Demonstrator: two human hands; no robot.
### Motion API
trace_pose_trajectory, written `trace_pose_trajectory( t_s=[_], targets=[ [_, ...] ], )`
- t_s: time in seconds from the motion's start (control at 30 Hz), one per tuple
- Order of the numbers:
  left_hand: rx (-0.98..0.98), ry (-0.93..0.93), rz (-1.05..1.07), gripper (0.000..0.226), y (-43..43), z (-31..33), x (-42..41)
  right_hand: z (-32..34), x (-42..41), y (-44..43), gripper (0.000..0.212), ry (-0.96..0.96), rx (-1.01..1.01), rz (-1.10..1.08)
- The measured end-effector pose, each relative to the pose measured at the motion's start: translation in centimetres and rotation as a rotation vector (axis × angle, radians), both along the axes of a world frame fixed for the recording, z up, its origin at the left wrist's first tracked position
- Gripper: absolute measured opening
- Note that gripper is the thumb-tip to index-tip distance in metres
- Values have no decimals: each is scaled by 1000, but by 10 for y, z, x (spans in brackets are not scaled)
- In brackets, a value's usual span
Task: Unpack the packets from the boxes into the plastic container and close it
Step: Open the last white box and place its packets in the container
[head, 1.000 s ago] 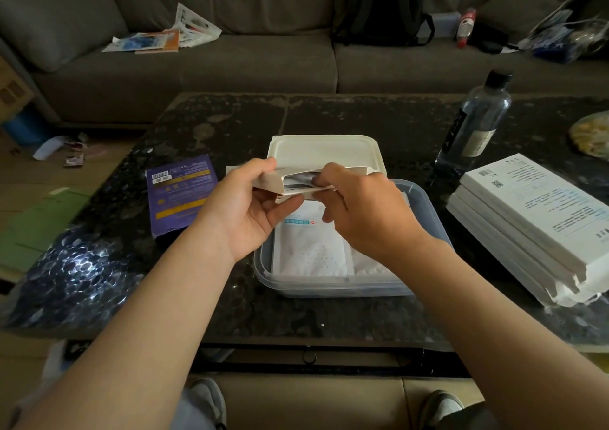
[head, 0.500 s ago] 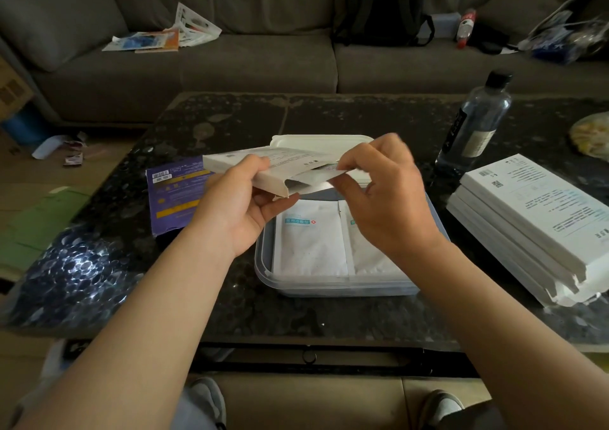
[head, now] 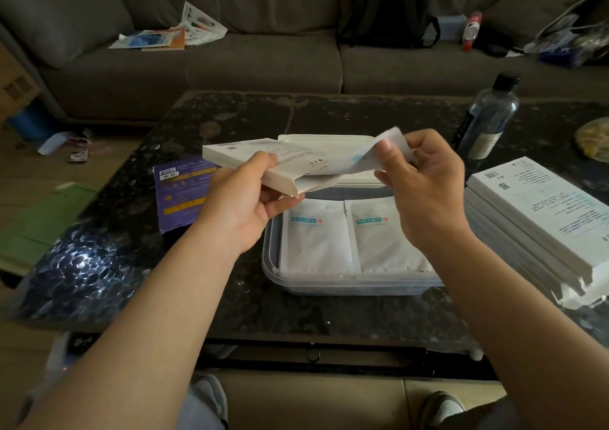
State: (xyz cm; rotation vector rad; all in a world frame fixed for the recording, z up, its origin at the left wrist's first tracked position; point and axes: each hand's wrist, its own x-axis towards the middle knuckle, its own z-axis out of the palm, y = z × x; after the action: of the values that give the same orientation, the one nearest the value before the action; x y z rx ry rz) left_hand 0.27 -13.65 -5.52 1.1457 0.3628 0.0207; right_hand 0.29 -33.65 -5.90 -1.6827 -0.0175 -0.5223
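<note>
Speckled black table; grey sofa

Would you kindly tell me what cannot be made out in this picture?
Head view:
- Open box: how many packets remain, hidden by its own walls and the left hand.
- Protruding packet: blurred, partly behind the right hand.
- Lid: mostly behind the box.
- Stacked boxes: cut off by the right edge.

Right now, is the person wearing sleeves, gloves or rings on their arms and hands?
No sleeves show: the arms are bare all the way to the picture's edge. The left hand and right hand wear no gloves, and I see no rings, watch or bracelet.
</note>
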Motion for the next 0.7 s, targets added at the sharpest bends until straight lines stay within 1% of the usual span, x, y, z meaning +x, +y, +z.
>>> trace_pose_trajectory(
  t_s=[0.07,0.2,0.27,0.33,0.47,0.6,0.7],
  targets=[
    [-9,-2,21,25,3,-1,1,1,1,-4,21,9,81,0],
    [-24,-10,60,30,8,-1,2,-2,5,-10,13,131,294,-9],
    [-44,-11,91,30,9,0,3,-3,8,-14,12,184,420,-20],
    [-69,-8,113,27,11,2,3,-4,10,-16,11,215,456,-25],
    [-88,-10,155,24,14,2,3,-6,13,-17,17,265,370,12],
    [-89,-2,175,20,14,2,5,-10,15,-10,14,353,248,132],
    [-101,6,178,19,13,3,6,-18,16,1,12,390,54,188]
  ],
)
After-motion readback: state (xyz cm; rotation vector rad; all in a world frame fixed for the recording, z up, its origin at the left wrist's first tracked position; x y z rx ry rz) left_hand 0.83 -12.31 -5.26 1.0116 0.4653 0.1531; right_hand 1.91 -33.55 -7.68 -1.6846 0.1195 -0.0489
